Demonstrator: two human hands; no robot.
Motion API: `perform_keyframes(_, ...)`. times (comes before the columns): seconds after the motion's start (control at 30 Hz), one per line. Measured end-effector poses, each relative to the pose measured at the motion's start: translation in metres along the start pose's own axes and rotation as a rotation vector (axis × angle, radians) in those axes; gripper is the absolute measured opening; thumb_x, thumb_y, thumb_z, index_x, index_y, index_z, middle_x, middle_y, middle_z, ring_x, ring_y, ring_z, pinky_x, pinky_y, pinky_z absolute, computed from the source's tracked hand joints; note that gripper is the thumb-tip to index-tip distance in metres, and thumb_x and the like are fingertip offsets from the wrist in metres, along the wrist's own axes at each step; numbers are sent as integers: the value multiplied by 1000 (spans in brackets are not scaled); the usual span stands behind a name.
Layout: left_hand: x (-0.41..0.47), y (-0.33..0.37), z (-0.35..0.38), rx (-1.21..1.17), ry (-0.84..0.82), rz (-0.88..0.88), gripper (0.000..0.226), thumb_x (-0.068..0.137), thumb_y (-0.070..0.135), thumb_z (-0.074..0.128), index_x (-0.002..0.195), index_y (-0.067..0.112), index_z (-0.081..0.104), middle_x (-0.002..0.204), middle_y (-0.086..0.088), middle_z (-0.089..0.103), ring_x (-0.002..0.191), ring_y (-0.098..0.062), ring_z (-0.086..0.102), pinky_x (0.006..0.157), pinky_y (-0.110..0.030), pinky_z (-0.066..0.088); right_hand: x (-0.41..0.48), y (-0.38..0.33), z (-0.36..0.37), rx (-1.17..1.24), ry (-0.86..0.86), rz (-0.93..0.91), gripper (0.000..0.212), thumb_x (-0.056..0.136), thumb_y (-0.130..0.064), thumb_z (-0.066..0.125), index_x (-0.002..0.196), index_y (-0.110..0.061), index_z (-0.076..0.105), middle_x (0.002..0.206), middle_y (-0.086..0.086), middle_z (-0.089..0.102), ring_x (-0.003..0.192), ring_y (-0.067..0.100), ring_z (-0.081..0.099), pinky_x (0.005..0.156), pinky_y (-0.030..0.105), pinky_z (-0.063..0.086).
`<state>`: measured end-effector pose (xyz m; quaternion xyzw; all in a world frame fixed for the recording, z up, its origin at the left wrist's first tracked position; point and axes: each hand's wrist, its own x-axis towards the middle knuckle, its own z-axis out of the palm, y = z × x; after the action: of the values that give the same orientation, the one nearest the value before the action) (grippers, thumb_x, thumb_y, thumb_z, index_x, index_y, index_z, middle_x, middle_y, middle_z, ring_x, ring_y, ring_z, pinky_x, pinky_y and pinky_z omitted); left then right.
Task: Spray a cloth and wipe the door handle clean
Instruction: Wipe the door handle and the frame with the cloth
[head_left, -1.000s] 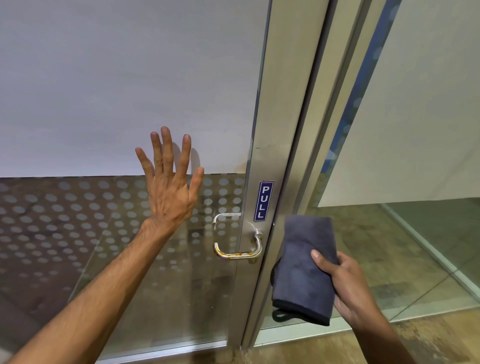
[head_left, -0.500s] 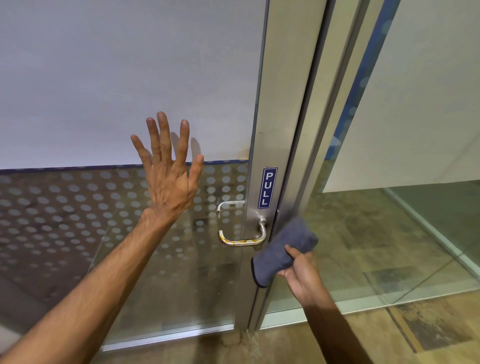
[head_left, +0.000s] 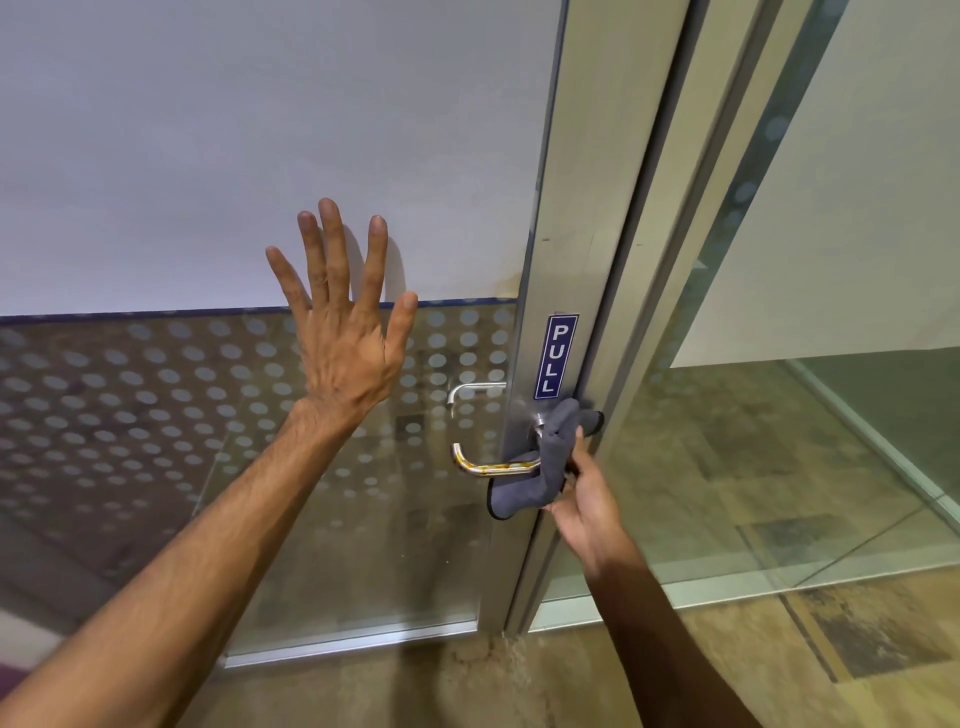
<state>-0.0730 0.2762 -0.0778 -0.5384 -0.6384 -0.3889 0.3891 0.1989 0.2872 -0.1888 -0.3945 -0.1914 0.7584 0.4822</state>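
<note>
A metal lever door handle with yellowish stains sticks out from the aluminium door frame, just below a blue PULL sign. My right hand grips a folded grey cloth and presses it around the handle's right end near the pivot. My left hand lies flat with fingers spread on the glass door, to the left of the handle and higher. No spray bottle is in view.
A second handle shows behind the glass on the far side. The door's lower glass carries a frosted dot pattern. A fixed glass panel stands to the right. Brown stone floor lies below.
My right hand brought the cloth up and left from beside the door frame onto the handle's right end. My left hand stayed pressed on the glass.
</note>
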Motion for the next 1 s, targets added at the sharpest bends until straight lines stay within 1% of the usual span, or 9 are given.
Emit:
perform_keyframes(0.23, -3, -8, 6, 18, 7, -1, 70, 109, 58, 27, 167, 17, 20, 167, -32, 19, 159, -16, -23, 126, -57, -14, 16, 5, 31, -114, 63, 146, 35, 103, -20, 56, 128, 5, 58, 137, 25, 62, 134, 35, 54, 115, 43, 41)
perform_keyframes(0.33, -4, -10, 7, 14, 15, -1, 71, 109, 58, 27, 167, 16, 18, 166, -32, 20, 158, -15, -24, 125, -59, -12, 15, 6, 36, -111, 93, 259, 26, 104, -23, 53, 99, 2, 60, 78, 18, 77, 106, 31, 65, 86, 39, 50)
perform_keyframes(0.4, -4, -12, 9, 24, 21, 14, 74, 108, 59, 28, 167, 21, 5, 166, -31, 19, 158, -15, -25, 125, -58, -14, 17, 7, 31, -90, 78, 271, 23, 103, -23, 55, 95, -2, 58, 64, 12, 76, 79, 26, 71, 68, 39, 51)
perform_keyframes(0.47, -3, -13, 11, 52, 26, 22, 76, 107, 61, 30, 165, 28, -7, 165, -31, 20, 157, -14, -26, 125, -55, -19, 19, 10, 23, -69, 45, 266, 21, 102, -23, 56, 106, -3, 59, 77, 15, 77, 72, 28, 74, 64, 45, 55)
perform_keyframes(0.57, -2, -14, 15, 73, 26, 10, 78, 105, 64, 29, 163, 32, -12, 164, -32, 22, 157, -13, -27, 124, -51, -24, 23, 18, 10, 61, -44, 261, 29, 100, -22, 55, 123, -4, 57, 102, 19, 77, 88, 33, 76, 64, 47, 64)
perform_keyframes(0.7, -3, -12, 17, 28, 28, 3, 76, 105, 66, 26, 163, 34, -12, 163, -32, 18, 156, -15, -27, 121, -50, -28, 18, 37, 2, 316, -138, 201, 44, 91, -21, 55, 131, -3, 57, 128, 18, 69, 114, 35, 70, 85, 52, 60)
perform_keyframes(0.8, -3, -9, 17, -18, 21, 25, 75, 105, 66, 25, 162, 35, -13, 162, -33, 18, 160, -35, -8, 119, -49, -30, 15, 55, 3, 396, -177, 143, 46, 95, -24, 48, 136, -3, 55, 152, 16, 50, 145, 35, 41, 121, 54, 30)
perform_keyframes(0.87, -3, -9, 18, -29, 26, 45, 75, 105, 65, 25, 162, 34, -12, 161, -35, 19, 154, -51, 6, 119, -49, -31, 13, 63, 8, 457, -173, 104, 52, 96, -23, 50, 144, -4, 49, 157, 16, 43, 151, 34, 32, 127, 51, 17)
perform_keyframes(1.0, -2, -9, 17, -8, 21, 42, 81, 105, 65, 25, 166, 13, 9, 160, -38, 22, 148, -54, 10, 119, -47, -31, 10, 68, 28, 502, -95, 64, 60, 96, -22, 56, 152, -5, 42, 149, 15, 50, 149, 30, 37, 126, 45, 21)
